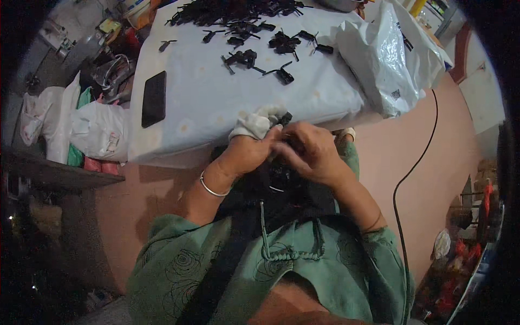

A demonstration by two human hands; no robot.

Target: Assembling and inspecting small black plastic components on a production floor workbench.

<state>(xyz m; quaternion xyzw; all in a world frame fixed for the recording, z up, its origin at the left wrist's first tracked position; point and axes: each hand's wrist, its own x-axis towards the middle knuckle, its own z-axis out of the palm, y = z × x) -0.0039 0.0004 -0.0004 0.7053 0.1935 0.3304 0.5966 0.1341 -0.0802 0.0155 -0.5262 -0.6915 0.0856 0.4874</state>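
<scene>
A small black part (pixel 287 117) sits between the hands, just off the near edge of the table (pixel 189 92) and above the person's lap. The left hand (pixel 250 145), its fingers partly wrapped in white glove fabric (pixel 252 125), appears to be curled shut around it. The right hand (pixel 310 151) is bent over it with bunched fingers; whether these pinch the part or only press on it cannot be told, as the knuckles hide the contact. Below them, the lap is too dark to read clearly.

If the grip slackened, the part could well drop into the lap or to the floor (pixel 379 157), since the table is not under it. The loose fabric might also snag on a thin projecting piece.

Beyond, a loose cluster of black parts (pixel 242 58) lies on the table's middle, thinning out from a dense pile (pixel 227 13) at the far edge. A dark flat phone (pixel 154 99) lies near the left edge. A white plastic bag (pixel 379 65) slumps over the right edge; a tug on it could perhaps drag down the parts lying close by.
</scene>
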